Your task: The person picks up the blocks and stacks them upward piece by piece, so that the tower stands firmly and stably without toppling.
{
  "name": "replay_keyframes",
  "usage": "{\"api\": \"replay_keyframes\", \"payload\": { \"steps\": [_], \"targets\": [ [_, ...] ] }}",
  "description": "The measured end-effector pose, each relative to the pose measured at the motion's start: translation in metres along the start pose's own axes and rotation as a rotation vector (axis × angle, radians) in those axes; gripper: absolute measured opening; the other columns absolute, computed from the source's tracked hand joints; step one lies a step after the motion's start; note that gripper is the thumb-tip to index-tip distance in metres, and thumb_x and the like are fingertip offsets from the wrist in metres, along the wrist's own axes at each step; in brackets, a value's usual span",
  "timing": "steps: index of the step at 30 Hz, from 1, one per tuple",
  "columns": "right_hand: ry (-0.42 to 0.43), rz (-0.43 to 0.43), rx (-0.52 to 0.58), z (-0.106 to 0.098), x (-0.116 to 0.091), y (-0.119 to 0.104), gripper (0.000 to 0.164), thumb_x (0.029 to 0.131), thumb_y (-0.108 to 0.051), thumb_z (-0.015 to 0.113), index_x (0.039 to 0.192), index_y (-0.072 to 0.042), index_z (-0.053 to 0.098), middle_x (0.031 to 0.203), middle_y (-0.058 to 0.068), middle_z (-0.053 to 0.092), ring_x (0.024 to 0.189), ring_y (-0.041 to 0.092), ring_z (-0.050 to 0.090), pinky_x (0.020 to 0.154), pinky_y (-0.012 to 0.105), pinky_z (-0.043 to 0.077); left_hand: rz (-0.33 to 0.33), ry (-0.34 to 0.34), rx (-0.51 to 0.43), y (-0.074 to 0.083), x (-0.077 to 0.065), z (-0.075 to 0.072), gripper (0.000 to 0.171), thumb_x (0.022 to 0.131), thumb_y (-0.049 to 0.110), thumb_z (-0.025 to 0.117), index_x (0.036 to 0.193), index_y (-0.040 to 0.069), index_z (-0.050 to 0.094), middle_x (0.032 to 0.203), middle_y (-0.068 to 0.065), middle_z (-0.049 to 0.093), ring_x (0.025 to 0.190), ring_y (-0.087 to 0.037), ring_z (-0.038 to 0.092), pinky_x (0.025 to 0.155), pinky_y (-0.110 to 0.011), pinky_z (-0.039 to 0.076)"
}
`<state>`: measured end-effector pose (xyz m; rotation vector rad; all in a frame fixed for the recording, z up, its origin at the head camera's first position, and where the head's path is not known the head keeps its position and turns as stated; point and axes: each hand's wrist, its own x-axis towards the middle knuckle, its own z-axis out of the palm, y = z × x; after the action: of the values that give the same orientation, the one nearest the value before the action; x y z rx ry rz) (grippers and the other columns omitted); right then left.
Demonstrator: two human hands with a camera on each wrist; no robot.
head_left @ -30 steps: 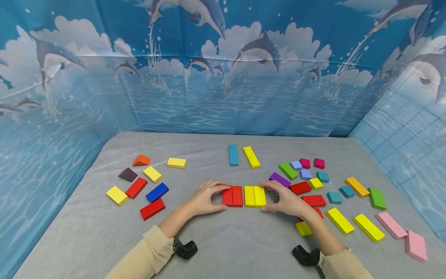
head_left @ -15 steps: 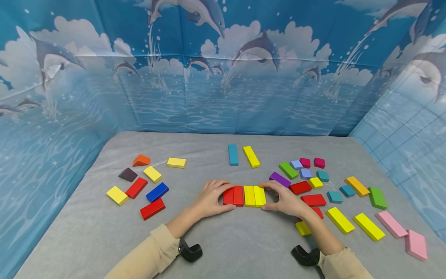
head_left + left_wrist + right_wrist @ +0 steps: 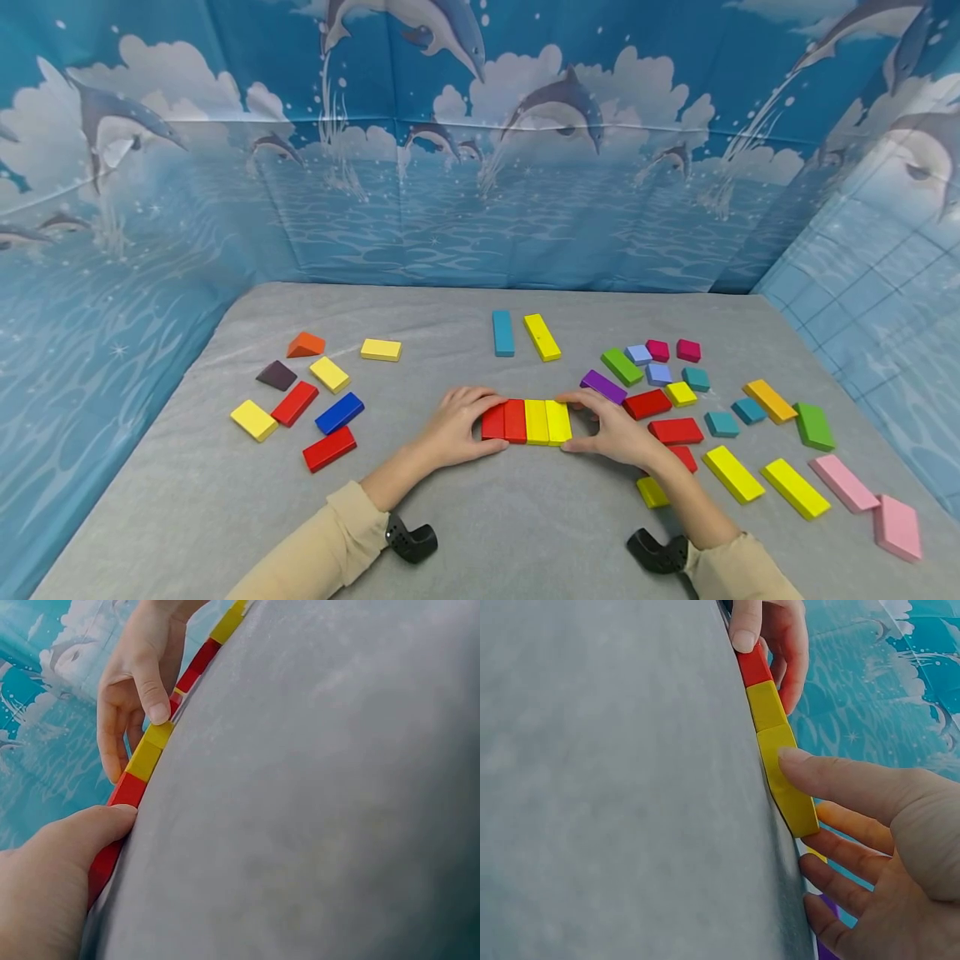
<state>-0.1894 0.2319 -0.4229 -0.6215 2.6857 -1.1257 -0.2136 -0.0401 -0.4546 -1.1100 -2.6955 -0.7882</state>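
Observation:
Two red blocks (image 3: 515,422) and two yellow blocks (image 3: 537,422) lie side by side in one touching row at the middle of the table. My left hand (image 3: 461,427) pinches the red pair from the left, thumb at the near end and fingers at the far end. From the right, my right hand (image 3: 611,427) holds the outer yellow block (image 3: 558,423) between thumb and fingers. In the right wrist view, the thumb presses the near end of that yellow block (image 3: 789,784). My left thumb lies on the red block (image 3: 129,789) in the left wrist view.
Loose yellow, red, blue, orange and dark blocks lie left, including a blue block (image 3: 340,413). A teal block (image 3: 503,333) and a yellow block (image 3: 542,337) lie behind the row. Many coloured blocks spread right, some beneath the right forearm, such as a red block (image 3: 676,431).
My left hand has moved right and gripped further along the red blocks. The red pair slid right, and the gap to the yellow pair has closed. My right hand stayed nearly still.

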Motion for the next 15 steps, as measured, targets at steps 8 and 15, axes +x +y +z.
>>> {"api": "replay_keyframes", "payload": {
  "steps": [8, 15],
  "targets": [
    [0.020, -0.002, 0.027, 0.0011, -0.0015, -0.0017, 0.060, 0.075, -0.024, 0.076, 0.127, -0.008, 0.050, 0.123, 0.010, 0.052, 0.110, 0.028, 0.046, 0.093, 0.051, 0.040, -0.016, -0.011, -0.010, 0.0008, -0.0001, -0.0004, 0.058, 0.080, 0.045, 0.065, 0.128, 0.015, 0.053, 0.126, -0.003, 0.052, 0.116, -0.019, 0.043, 0.102, -0.043, 0.029],
    [0.021, -0.005, 0.062, 0.0024, -0.0022, -0.0015, 0.060, 0.075, -0.023, 0.076, 0.127, -0.008, 0.049, 0.123, 0.010, 0.052, 0.111, 0.027, 0.045, 0.093, 0.051, 0.039, -0.012, -0.030, -0.075, -0.0029, -0.0006, -0.0039, 0.064, 0.078, 0.045, 0.067, 0.131, 0.015, 0.049, 0.129, -0.004, 0.048, 0.119, -0.021, 0.041, 0.101, -0.045, 0.029]
  ]
}}
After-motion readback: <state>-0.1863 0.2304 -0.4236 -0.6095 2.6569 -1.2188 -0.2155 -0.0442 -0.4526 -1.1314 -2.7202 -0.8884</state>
